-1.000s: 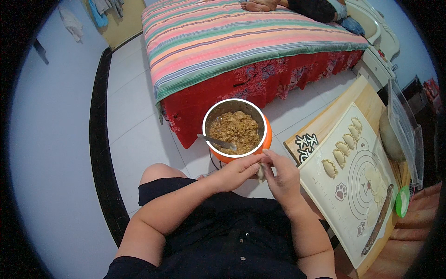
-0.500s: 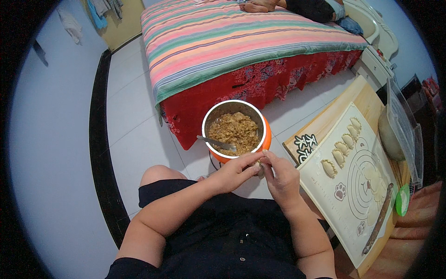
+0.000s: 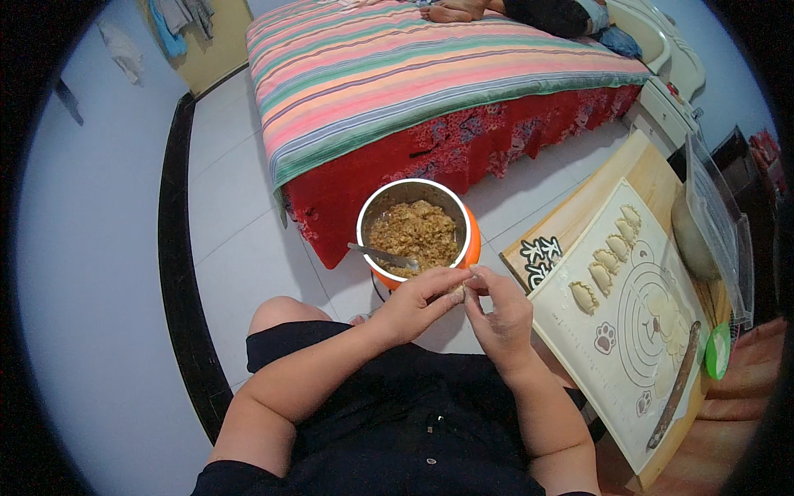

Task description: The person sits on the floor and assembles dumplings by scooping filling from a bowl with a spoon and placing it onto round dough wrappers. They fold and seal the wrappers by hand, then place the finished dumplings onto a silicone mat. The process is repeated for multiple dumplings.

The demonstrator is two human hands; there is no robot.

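Note:
Both hands meet just in front of an orange pot (image 3: 473, 248) with a steel inside. My left hand (image 3: 413, 307) and my right hand (image 3: 501, 319) are closed, thumbs and fingertips pinching together on a dumpling (image 3: 461, 289). Most of that dumpling is hidden by the fingers. Brown minced filling (image 3: 418, 227) lies in the pot, and a metal spoon (image 3: 382, 255) rests in it with its handle over the left rim. To the right, a white baking mat (image 3: 571, 335) bears several folded dumplings (image 3: 584, 298), flat dough wrappers (image 3: 674, 335) and a dark rolling pin (image 3: 676, 384).
The mat lies on a wooden board (image 3: 546, 231). A green dish (image 3: 718, 351) stands at its right edge, near a clear plastic cover (image 3: 719, 223). Beyond the pot is a bed (image 3: 430, 91) with a striped cover, where another person's feet (image 3: 455, 11) show. A wall (image 3: 99, 273) runs along the left.
The fingertips shift slightly while both hands keep pinching the dumpling at the same spot. The whole view has moved a little; pot, spoon and mat stay as they were.

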